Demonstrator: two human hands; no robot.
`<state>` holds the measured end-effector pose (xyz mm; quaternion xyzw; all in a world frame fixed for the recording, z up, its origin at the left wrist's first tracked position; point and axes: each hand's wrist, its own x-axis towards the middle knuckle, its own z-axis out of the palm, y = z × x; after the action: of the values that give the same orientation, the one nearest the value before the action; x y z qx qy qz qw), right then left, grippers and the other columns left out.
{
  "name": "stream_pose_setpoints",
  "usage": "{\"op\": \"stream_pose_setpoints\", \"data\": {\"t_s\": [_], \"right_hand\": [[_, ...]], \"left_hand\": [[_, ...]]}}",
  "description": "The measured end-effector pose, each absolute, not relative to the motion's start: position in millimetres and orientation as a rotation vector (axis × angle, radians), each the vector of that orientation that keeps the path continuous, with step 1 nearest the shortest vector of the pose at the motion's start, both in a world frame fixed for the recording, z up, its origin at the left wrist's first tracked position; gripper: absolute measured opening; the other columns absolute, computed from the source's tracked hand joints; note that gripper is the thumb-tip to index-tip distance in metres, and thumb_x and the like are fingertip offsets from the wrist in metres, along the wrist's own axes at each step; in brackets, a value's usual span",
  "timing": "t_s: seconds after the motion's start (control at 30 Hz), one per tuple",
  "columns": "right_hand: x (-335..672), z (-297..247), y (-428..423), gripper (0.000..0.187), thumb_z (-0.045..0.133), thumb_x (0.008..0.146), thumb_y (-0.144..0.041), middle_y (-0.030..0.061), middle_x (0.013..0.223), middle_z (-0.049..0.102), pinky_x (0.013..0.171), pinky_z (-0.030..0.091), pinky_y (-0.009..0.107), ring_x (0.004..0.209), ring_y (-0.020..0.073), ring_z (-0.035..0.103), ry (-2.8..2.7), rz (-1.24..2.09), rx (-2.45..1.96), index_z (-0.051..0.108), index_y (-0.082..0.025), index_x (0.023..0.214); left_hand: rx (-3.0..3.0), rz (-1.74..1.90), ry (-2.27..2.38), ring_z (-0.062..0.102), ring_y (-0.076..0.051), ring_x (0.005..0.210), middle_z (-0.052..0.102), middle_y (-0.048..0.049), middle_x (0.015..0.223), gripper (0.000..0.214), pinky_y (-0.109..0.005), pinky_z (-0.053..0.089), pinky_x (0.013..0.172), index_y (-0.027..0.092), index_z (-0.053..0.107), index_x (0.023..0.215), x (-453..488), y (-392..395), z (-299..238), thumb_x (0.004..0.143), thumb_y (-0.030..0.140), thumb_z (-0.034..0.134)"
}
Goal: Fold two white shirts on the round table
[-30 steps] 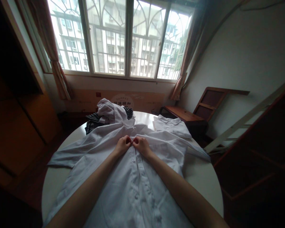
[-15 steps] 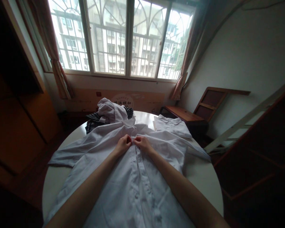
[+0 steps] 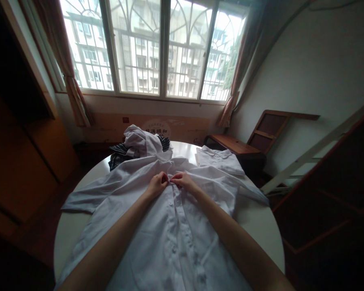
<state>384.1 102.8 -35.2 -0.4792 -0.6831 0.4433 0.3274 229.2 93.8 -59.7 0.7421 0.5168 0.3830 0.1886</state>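
Observation:
A white button-up shirt lies spread face up, collar at the far end, sleeves out to both sides. Below the collar, my left hand pinches the front placket. My right hand grips the placket's other edge, its fingertips nearly meeting those of the left. Whether a button sits between the fingers is too small to tell. Down from the hands the two front edges lie side by side and slightly apart, with several buttons showing along them.
The shirt covers much of a round white table. At its far left is a heap of crumpled clothes, some striped black. A folded white shirt lies far right. Beyond stand a wooden chair and a barred window.
My right hand has shifted slightly, its fingers now stretched a little more toward the left hand at the placket. The left hand and the shirt stay nearly in place.

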Motion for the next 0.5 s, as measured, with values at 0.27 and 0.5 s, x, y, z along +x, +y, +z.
{"op": "stream_pose_setpoints", "data": {"t_s": [0.27, 0.5], "right_hand": [[374.1, -49.4, 101.0, 0.010, 0.059, 0.069, -0.021, 0.0041, 0.069, 0.066, 0.060, 0.041, 0.023, 0.064, 0.0144, 0.058, -1.970, 0.522, -1.367, 0.068, -0.014, 0.069], [370.0, -49.2, 96.0, 0.010, 0.059, 0.070, -0.021, 0.0056, 0.072, 0.068, 0.064, 0.042, 0.023, 0.067, 0.0158, 0.061, -2.008, 0.374, -1.435, 0.067, -0.015, 0.069]], "left_hand": [[2.083, 1.092, 1.469, 0.051, -0.010, 0.058, 0.057, 0.0032, 0.062, 0.004, -0.021, 0.038, 0.057, 0.017, 0.053, 0.070, 228.1, 93.5, -59.6, 0.069, 0.013, 0.053], [2.070, 1.107, 1.494, 0.055, -0.011, 0.062, 0.060, 0.0016, 0.065, 0.003, -0.021, 0.040, 0.060, 0.017, 0.055, 0.068, 228.3, 91.8, -57.1, 0.070, 0.016, 0.053]]}}
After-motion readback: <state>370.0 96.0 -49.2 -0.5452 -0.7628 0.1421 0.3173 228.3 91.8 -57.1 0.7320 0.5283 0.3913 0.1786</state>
